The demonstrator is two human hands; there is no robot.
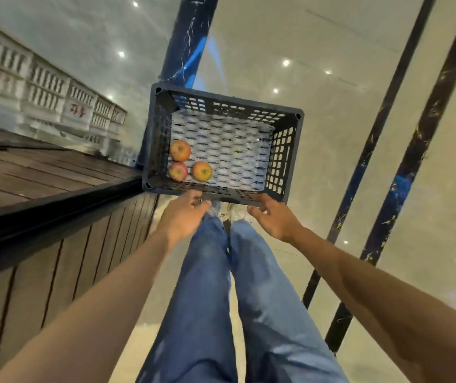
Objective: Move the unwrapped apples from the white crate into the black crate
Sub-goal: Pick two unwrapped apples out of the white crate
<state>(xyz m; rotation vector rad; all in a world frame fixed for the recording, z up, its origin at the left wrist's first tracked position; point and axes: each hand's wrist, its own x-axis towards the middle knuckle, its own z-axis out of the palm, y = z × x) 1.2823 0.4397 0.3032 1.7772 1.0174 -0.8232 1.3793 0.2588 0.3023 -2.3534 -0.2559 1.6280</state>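
Observation:
The black crate (285,150) stands on the floor in front of my feet. Three unwrapped red-yellow apples lie in its near left corner: one (180,150) farther back, one (177,171) nearest the left wall, one (202,171) to its right. White foam netting lines the crate's bottom. My left hand (182,214) hovers at the crate's near rim, fingers apart and holding nothing. My right hand (272,217) is at the same rim further right, fingers spread and empty. The white crate (41,87) sits on the wooden platform at the upper left, its inside hidden.
A dark wooden platform (41,172) with a black edge runs along the left. My legs in blue jeans (221,299) stand just behind the black crate. Dark blue marbled stripes (403,175) cross the glossy beige floor on the right.

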